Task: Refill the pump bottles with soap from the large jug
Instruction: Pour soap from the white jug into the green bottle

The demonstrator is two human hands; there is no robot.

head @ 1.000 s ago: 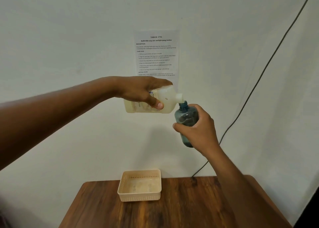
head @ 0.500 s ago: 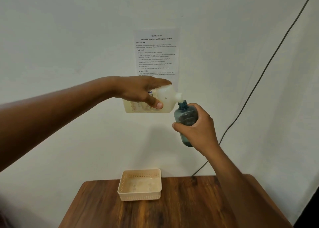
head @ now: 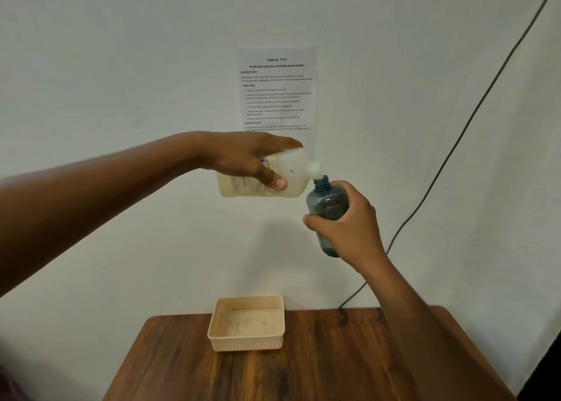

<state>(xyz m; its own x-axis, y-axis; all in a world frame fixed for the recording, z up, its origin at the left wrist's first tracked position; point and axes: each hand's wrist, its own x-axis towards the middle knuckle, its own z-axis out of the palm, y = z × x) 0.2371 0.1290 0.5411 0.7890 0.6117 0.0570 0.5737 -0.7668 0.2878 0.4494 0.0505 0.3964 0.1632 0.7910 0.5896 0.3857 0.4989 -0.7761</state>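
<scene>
Left hand [head: 255,161] clamped over pale jug [head: 273,177], tipped nearly flat, spout resting at open neck of blue bottle [head: 326,206]. Right hand [head: 349,227] wrapped round bottle's lower body, angled to meet spout, probably to catch soap cleanly. Both raised well above table [head: 318,367]; beige basket [head: 246,323] at far edge, likely for filled bottles.

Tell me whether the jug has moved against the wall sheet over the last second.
No. The jug sits just under the sheet's bottom edge as before, spout at the bottle mouth.
</scene>
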